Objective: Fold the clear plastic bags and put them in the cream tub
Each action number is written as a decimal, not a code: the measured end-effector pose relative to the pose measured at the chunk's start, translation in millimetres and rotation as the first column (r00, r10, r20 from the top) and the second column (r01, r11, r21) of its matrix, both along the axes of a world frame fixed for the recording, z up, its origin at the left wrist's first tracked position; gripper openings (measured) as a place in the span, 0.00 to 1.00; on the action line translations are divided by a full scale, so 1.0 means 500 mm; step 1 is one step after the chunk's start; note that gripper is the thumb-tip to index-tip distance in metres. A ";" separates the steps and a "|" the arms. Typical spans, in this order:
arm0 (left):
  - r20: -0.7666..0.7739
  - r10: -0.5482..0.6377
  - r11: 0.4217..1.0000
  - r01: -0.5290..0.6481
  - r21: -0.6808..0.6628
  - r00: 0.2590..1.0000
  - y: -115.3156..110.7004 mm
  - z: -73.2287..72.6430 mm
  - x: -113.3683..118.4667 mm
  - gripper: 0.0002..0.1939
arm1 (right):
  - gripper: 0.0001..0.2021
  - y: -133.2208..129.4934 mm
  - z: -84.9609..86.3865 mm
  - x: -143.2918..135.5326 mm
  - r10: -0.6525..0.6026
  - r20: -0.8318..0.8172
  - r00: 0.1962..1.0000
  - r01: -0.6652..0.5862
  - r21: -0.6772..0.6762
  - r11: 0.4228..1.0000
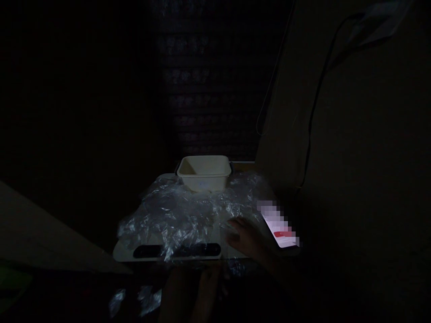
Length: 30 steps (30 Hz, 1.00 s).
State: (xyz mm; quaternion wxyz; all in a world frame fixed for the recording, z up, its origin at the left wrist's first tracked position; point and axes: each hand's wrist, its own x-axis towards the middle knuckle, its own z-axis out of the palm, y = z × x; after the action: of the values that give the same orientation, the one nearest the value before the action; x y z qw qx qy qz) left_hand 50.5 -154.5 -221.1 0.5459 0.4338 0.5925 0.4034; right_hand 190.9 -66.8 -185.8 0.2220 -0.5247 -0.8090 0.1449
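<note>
Over the table's front right part is my right hand (243, 237), its fingers bent inward on thin clear plastic. Crumpled clear plastic bags (188, 211) spread across most of the small white table (124, 253). Below the front edge, in deep shadow, is a dim shape that looks like my left hand (210, 276); its fingers are too dark to make out. Behind the plastic stands a cream-coloured plastic tub (205, 181) with dark side handles. A lit phone (279, 229) lies at the table's right edge, its screen partly blurred out.
The room is very dark. A black cable (314, 103) hangs down the right wall. Behind the table is a slatted dark surface (208, 89) with a thin cord (269, 98) beside it. Loose plastic pieces (150, 300) lie below the table at the left, near a pale panel (50, 233).
</note>
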 end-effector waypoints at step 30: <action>0.133 0.021 0.998 -0.013 -0.065 0.991 -0.012 -0.011 0.008 0.12 | 0.11 -0.030 0.005 -0.015 0.076 0.156 0.985 -0.090 0.084 0.992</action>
State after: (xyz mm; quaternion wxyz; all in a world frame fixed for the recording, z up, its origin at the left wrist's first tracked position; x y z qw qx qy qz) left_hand 54.4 -160.3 -226.7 0.5947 0.3829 0.5708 0.4170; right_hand 183.5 -81.6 -183.4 0.1768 -0.4892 -0.8506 0.0766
